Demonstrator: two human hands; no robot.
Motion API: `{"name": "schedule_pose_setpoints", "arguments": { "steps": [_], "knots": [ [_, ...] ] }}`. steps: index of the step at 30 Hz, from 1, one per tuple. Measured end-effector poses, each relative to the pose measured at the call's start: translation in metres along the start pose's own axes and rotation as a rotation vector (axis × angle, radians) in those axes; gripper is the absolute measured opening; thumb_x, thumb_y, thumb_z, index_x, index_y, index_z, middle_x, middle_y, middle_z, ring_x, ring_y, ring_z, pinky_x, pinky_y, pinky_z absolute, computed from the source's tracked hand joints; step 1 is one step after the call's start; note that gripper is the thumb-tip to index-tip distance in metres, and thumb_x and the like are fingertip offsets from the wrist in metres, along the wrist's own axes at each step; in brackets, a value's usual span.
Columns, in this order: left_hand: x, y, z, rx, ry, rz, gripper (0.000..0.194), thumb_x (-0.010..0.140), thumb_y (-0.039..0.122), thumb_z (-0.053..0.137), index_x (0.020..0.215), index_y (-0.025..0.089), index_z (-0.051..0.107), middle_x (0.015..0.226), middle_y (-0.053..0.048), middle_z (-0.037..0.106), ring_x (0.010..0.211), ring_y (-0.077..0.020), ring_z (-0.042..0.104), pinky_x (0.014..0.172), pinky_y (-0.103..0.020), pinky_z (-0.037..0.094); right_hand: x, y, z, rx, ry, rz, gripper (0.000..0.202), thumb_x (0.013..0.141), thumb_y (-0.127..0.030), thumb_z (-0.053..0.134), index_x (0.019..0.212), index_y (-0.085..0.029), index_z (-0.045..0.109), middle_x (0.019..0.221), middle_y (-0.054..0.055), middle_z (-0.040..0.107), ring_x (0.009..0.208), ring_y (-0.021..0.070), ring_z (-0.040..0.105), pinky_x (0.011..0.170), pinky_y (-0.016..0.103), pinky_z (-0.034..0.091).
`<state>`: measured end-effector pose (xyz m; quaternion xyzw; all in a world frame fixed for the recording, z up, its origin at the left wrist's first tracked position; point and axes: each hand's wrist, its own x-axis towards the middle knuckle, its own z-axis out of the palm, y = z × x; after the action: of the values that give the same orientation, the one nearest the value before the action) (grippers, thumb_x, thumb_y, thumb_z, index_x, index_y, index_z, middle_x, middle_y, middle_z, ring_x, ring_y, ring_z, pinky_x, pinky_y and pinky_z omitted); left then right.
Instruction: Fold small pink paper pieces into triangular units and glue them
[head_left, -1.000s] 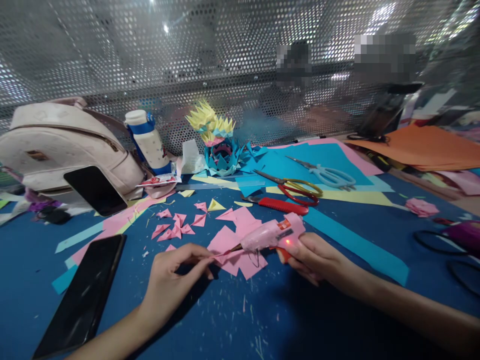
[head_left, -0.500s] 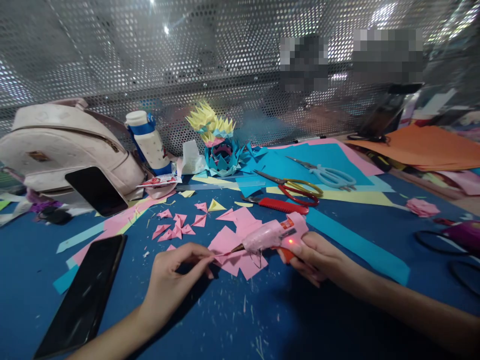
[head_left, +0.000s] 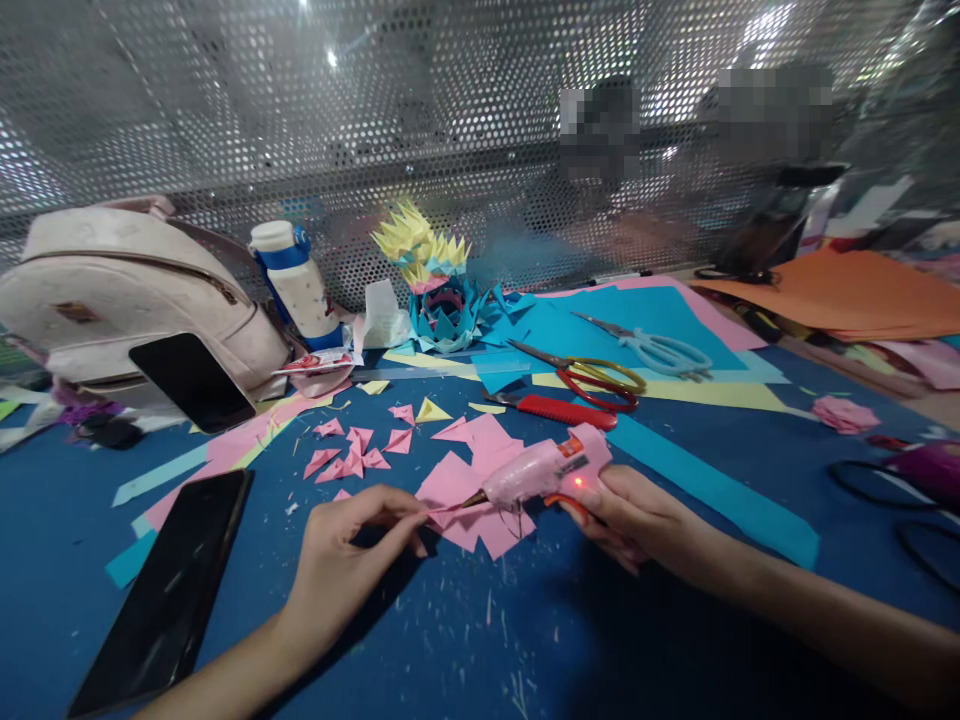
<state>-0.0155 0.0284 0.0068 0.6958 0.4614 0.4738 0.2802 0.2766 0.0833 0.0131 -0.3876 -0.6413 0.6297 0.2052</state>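
My right hand [head_left: 626, 515] is wrapped round a pink hot glue gun [head_left: 536, 468], a finger at its orange trigger and a red light glowing on its side. The nozzle points left, at a small pink paper piece [head_left: 442, 512] pinched between the thumb and fingers of my left hand [head_left: 367, 540]. Whether the tip touches the paper is too fine to tell. Beneath the gun lie loose pink paper squares [head_left: 484, 450]. Several small folded pink triangles [head_left: 354, 460] rest on the blue table beyond my left hand.
Red-and-yellow-handled scissors [head_left: 592, 380], blue-handled scissors [head_left: 664, 350] and a red-handled cutter [head_left: 566, 410] lie behind the gun. A yellow and blue folded-paper model [head_left: 439, 285] stands at the back beside a bottle [head_left: 296, 285]. On the left are a backpack [head_left: 127, 280] and a phone [head_left: 169, 590].
The glue gun has shifted slightly left and its orange trigger appears pulled in further. My left hand and the paper piece hold still.
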Motion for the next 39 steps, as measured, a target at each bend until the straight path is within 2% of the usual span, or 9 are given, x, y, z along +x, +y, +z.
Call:
{"name": "schedule_pose_setpoints", "arguments": {
  "steps": [9,25,39],
  "knots": [
    [0.0011,-0.0019,-0.0003,-0.011,-0.007,0.011,0.012,0.093,0.016,0.066,0.087,0.023,0.074,0.066,0.006,0.074,0.054,-0.0086,0.071,0.058,-0.013,0.057,-0.0006,0.0033,-0.0035,-0.049,-0.017,-0.038,0.065,0.093,-0.076,0.045,0.059,-0.021,0.039,0.046,-0.006,0.035,0.039,0.0073,0.036,0.037,0.021,0.029],
    [0.0010,-0.0029,0.0006,-0.029,-0.009,0.005,0.012,0.092,0.015,0.065,0.087,0.023,0.074,0.065,0.005,0.074,0.054,-0.0082,0.071,0.058,-0.012,0.057,-0.0007,-0.0043,-0.0034,-0.064,-0.026,-0.002,0.070,0.089,-0.082,0.045,0.056,-0.021,0.039,0.046,-0.006,0.035,0.039,0.0068,0.036,0.038,0.020,0.029],
    [0.0017,-0.0020,0.0005,-0.022,-0.009,-0.007,0.012,0.092,0.016,0.066,0.086,0.023,0.073,0.065,0.004,0.074,0.053,-0.0098,0.071,0.057,-0.014,0.058,-0.0004,-0.0046,-0.0025,-0.070,-0.026,-0.004,0.069,0.091,-0.081,0.043,0.056,-0.021,0.037,0.046,-0.006,0.034,0.038,0.0066,0.034,0.037,0.020,0.030]
  ]
}}
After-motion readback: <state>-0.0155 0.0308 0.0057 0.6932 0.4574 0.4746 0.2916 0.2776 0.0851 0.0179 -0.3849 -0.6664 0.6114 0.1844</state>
